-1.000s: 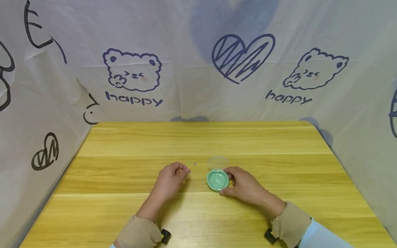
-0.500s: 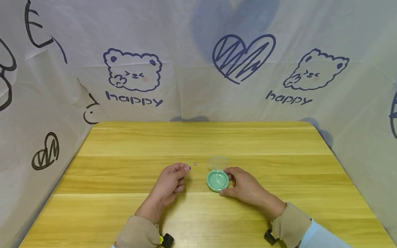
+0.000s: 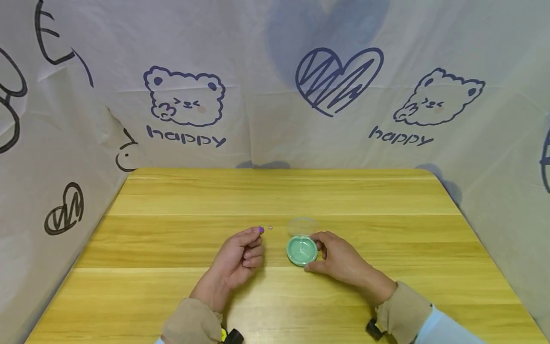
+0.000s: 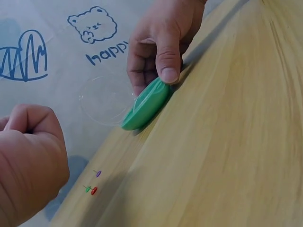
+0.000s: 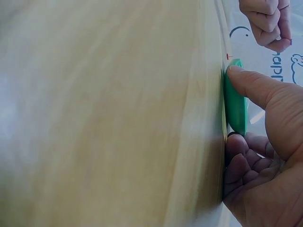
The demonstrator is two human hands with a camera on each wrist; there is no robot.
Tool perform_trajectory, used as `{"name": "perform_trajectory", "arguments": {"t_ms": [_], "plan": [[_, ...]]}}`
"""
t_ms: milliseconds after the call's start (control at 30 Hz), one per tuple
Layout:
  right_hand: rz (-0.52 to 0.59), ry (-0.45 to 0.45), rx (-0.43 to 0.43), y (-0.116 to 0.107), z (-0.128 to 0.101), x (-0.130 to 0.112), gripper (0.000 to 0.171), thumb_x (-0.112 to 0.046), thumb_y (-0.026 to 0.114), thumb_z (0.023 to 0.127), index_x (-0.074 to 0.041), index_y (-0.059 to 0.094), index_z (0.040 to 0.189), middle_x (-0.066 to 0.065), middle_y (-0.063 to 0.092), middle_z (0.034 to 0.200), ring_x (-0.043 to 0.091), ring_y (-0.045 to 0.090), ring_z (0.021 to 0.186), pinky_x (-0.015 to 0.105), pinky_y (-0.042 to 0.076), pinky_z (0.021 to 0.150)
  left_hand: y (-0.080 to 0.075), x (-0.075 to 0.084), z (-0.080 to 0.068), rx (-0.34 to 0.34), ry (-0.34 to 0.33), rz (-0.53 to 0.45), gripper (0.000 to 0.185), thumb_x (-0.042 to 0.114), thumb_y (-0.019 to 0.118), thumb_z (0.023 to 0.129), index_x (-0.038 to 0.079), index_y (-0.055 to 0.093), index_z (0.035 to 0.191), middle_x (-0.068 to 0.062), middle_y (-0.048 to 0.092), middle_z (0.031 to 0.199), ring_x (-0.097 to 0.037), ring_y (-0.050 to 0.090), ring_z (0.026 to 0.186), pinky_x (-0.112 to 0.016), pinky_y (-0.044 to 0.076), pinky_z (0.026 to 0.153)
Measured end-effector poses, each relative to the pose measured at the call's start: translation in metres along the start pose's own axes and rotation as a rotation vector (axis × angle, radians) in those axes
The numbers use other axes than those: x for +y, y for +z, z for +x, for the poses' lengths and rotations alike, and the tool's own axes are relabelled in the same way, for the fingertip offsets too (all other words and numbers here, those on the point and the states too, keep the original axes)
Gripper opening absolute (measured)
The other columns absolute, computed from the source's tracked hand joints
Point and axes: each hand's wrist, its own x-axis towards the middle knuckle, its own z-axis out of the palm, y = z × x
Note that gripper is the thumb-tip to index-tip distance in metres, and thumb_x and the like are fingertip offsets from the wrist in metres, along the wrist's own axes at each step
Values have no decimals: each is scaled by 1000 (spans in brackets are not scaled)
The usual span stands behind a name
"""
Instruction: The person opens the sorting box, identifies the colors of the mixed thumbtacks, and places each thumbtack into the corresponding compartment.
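Holding the green dish (image 3: pixel 301 250), the right hand (image 3: pixel 339 258) grips its rim.

— How does the left hand (image 3: pixel 238 255) lie?

— It is lifted, palm turned up and inward, fingers curled, thumb and forefinger pinched together at the far tip; the tan-sleeved forearm runs back toward the near edge.

— And the right hand (image 3: pixel 337 255)?

— It lies low, knuckles up, thumb stretched leftward, fingers bent; its sleeved forearm angles toward the near right.

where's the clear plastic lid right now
In the head view the clear lid lies flat on the wooden table, just behind the green dish that the right hand holds, right of centre.
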Motion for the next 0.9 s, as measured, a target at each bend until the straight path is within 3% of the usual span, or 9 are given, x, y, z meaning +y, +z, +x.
{"name": "perform_trajectory", "arguments": {"t_ms": [233,900], "plan": [[5,2,-2,0,0,0,69,-35,93,81,-3,63,135,0,62,104,14,51,82,26,44,71,0,0,0,-81,-18,-105,20,16,39,115,13,52,99,8,38,73,-1,23,57,-13,24,47],[-1,-12,12,2,1,2,69,-35,93,80,-3,64,134,-1,61,102,13,51,80,25,45,70,-1,-2,-1,-170,-53,-144,22,20,34,116,15,50,102,8,38,77,-3,21,59,-14,23,49]]}}
